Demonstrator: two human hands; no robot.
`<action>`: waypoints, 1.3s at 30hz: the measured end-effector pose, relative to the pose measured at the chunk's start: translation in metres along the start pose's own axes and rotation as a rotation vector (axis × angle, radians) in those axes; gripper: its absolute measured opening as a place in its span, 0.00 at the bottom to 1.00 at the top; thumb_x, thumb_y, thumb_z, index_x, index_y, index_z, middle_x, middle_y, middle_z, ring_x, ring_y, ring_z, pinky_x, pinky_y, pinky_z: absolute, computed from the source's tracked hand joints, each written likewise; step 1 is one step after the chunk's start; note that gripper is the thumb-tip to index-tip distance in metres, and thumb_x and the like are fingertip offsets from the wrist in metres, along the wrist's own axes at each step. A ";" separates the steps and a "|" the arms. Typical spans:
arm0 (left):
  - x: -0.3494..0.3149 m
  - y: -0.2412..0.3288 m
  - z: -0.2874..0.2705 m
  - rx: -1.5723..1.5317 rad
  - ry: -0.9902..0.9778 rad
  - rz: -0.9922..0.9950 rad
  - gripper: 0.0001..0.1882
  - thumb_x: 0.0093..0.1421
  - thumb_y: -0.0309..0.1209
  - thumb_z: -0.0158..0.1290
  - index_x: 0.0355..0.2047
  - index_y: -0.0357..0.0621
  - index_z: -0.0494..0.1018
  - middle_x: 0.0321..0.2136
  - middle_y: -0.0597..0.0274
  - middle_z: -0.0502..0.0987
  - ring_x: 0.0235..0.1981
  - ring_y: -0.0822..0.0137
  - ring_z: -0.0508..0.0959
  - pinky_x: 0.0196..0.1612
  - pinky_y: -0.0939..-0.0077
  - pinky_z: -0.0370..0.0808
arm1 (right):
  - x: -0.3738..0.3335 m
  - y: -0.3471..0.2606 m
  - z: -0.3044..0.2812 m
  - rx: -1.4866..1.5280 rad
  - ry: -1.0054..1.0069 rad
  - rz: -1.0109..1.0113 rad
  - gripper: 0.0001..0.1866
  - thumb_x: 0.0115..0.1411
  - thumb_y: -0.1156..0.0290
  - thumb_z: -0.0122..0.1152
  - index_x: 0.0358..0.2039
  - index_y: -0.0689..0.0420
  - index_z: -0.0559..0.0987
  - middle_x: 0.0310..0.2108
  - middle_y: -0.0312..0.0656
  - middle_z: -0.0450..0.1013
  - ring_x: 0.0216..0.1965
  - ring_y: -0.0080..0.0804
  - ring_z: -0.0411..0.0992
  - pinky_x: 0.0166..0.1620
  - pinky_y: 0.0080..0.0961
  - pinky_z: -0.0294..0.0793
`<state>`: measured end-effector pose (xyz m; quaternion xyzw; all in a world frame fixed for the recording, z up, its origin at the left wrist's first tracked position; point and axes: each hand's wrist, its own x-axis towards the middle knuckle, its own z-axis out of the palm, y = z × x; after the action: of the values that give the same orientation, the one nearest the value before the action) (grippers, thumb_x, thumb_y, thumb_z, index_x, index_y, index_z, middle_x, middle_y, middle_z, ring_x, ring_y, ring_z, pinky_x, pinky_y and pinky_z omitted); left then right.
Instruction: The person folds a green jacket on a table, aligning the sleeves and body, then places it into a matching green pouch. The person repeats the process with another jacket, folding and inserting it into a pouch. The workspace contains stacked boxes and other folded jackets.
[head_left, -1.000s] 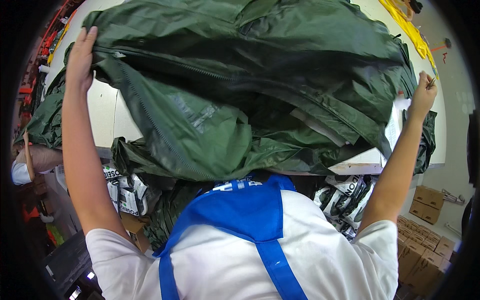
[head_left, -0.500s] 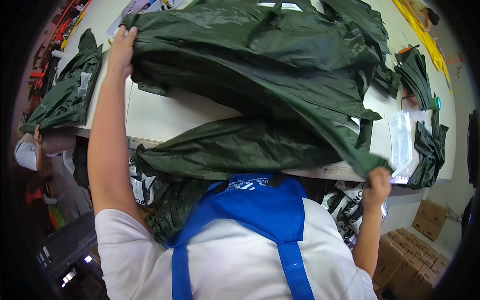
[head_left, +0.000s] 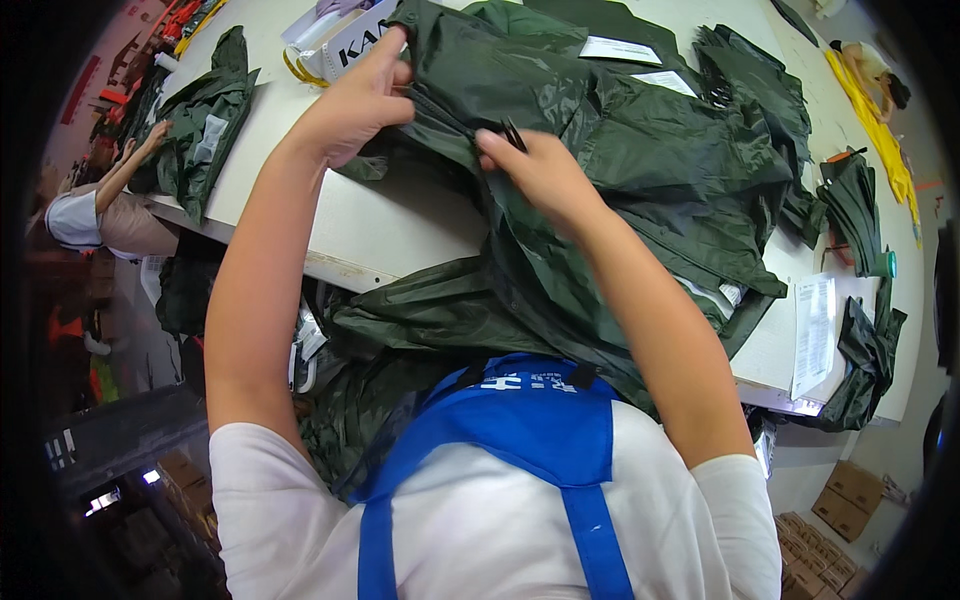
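Note:
A large, shiny dark green rain garment (head_left: pixel 540 110) lies spread and creased over the table, part of it hanging off the near edge toward my apron. At its far left corner, my left hand (head_left: pixel 362 100) grips the fabric edge between thumb and fingers. My right hand (head_left: pixel 540 170) is closed on the same edge a little to the right, finger and thumb pinched at the cloth. Two dark points of a small black tool (head_left: pixel 514 135) stick up from that hand; its kind is hidden.
White paper slips (head_left: pixel 625 50) lie on the green cloth. A printed sheet (head_left: pixel 814 335) and folded green pieces (head_left: pixel 850 215) are at the right. A white box (head_left: pixel 340 42) stands far left. Another person (head_left: pixel 90 215) handles a green garment (head_left: pixel 210 130). Cartons (head_left: pixel 848 500) sit lower right.
My right hand has moved from the near right corner up and left, close to my left hand. The left hand has shifted right. The stretched garment edge is now gathered between them.

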<state>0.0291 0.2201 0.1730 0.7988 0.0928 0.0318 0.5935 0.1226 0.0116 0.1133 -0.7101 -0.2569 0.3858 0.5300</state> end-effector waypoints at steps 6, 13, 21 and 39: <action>0.012 0.002 0.009 0.180 0.187 0.087 0.24 0.59 0.28 0.53 0.54 0.41 0.59 0.32 0.62 0.75 0.34 0.77 0.72 0.39 0.82 0.69 | 0.000 -0.013 -0.005 -0.431 0.203 -0.396 0.16 0.57 0.60 0.60 0.27 0.62 0.76 0.22 0.49 0.73 0.26 0.47 0.71 0.31 0.36 0.69; 0.025 0.044 -0.072 -0.055 0.386 0.229 0.23 0.59 0.29 0.54 0.55 0.41 0.63 0.45 0.59 0.75 0.45 0.68 0.75 0.48 0.78 0.72 | -0.115 0.062 -0.160 -0.719 0.250 -0.046 0.13 0.57 0.64 0.58 0.28 0.63 0.72 0.23 0.53 0.68 0.26 0.50 0.68 0.32 0.37 0.67; 0.021 0.036 -0.111 -0.191 0.470 0.021 0.27 0.60 0.28 0.52 0.59 0.39 0.58 0.51 0.54 0.70 0.49 0.63 0.74 0.52 0.71 0.73 | -0.285 0.141 -0.278 -0.611 0.417 0.481 0.15 0.57 0.67 0.59 0.22 0.65 0.70 0.17 0.38 0.63 0.23 0.24 0.60 0.28 0.27 0.62; 0.021 -0.065 0.246 0.532 -0.283 0.370 0.16 0.54 0.30 0.57 0.44 0.45 0.75 0.42 0.59 0.77 0.46 0.58 0.74 0.50 0.66 0.71 | -0.208 0.230 -0.221 -0.532 0.485 0.325 0.13 0.50 0.71 0.65 0.36 0.63 0.77 0.26 0.48 0.74 0.27 0.35 0.73 0.33 0.29 0.71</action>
<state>0.0825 0.0103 0.0372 0.9252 -0.1316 0.0024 0.3559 0.1748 -0.3424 -0.0167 -0.9247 -0.0995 0.2058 0.3045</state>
